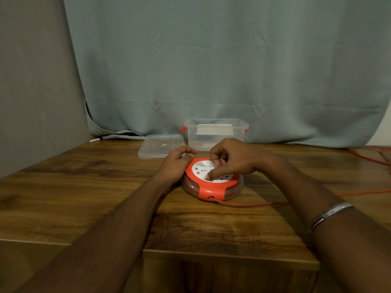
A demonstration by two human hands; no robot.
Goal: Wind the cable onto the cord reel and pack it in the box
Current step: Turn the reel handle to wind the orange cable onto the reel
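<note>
While both hands grip: cord reel (212, 181) mid-table, table edge (230, 258) near.

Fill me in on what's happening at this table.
A person is winding a red cable onto a red and white cord reel lying flat on the wooden table. The left hand steadies the reel's edge while the right hand works its white top. Much cable trails off to the right. Behind, the clear box stands open, its lid beside it.
</note>
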